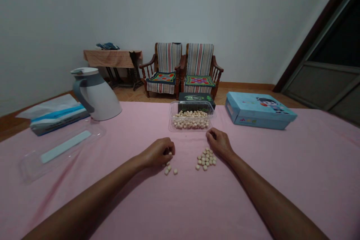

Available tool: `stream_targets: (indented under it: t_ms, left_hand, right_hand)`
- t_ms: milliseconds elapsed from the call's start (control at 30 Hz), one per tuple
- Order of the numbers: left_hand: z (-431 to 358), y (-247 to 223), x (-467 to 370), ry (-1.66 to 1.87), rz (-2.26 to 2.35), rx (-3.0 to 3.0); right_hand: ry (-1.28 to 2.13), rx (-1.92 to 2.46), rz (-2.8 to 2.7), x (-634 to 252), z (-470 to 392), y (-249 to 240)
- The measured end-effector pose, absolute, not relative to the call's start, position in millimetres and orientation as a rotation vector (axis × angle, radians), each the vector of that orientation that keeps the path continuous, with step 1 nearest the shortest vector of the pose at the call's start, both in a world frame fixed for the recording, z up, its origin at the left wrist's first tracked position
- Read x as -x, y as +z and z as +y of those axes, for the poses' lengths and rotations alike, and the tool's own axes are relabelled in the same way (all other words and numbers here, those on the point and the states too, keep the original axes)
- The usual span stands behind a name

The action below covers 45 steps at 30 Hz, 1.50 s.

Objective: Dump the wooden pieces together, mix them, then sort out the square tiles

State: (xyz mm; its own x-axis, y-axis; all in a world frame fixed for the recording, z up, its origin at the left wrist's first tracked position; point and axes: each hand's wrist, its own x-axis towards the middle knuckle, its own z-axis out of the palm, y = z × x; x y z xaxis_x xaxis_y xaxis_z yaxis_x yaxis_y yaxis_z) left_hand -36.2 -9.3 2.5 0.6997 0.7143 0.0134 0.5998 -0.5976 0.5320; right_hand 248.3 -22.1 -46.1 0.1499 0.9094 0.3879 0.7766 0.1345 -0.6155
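My left hand [159,152] is closed on the pink cloth, its thumb and fingers curled about a small round cream-coloured piece [170,153]. Below its fingertips lie several like pieces, one loose piece [176,171] a little apart. My right hand [221,142] rests with curled fingers just in front of the right corner of a clear plastic tub [171,125]. Whatever its fingers hold, if anything, is hidden. Many more cream-coloured pieces [191,120] fill the lower part of the tub. A loose pile of pieces [206,158] sits beneath my right hand, on its left side.
A black box [197,97] stands behind the tub. To the right is a light-blue carton [258,110]. On the left are a white-and-grey jug [101,97], a tissue pack [60,118] and a clear plastic lid [66,146]. Two armchairs [168,58] stand beyond the pink-covered table [180,206].
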Motion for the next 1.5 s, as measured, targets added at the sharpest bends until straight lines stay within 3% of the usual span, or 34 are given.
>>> stream_targets:
  t_ms: [167,333,400,467,667,767,1133,1367,1433,1500]
  left_hand:
    - [8,9,21,0.459,1.016,-2.437]
    - [35,44,0,1.203,1.141,-2.285]
    - [41,53,0,1.334,1.163,-2.217]
    - [40,55,7,1.220,1.167,-2.222]
    - [6,41,46,0.244,0.921,-2.222]
    - [-14,33,55,0.046,0.904,-2.260]
    - [-8,30,33,0.101,0.962,-2.483]
    - [36,63,1,1.150,1.199,-2.348]
    - [33,64,3,1.074,1.154,-2.361]
    - [21,61,11,0.767,1.055,-2.402]
  right_hand:
    - [0.199,1.635,-1.657,-249,-22,-47]
    - [0.225,1.634,-1.647,-248,-23,-45]
    - [0.231,1.636,-1.646,-248,-24,-44]
    - [0.231,1.640,-1.647,-248,-23,-43]
    - [0.213,1.662,-1.673,-250,-21,-46]
    - [0.210,1.672,-1.677,-250,-21,-46]
    - [0.210,1.674,-1.672,-250,-21,-47]
    - [0.225,1.637,-1.666,-250,-22,-45]
    - [0.227,1.630,-1.668,-250,-22,-45]
    - [0.225,1.628,-1.672,-250,-22,-44]
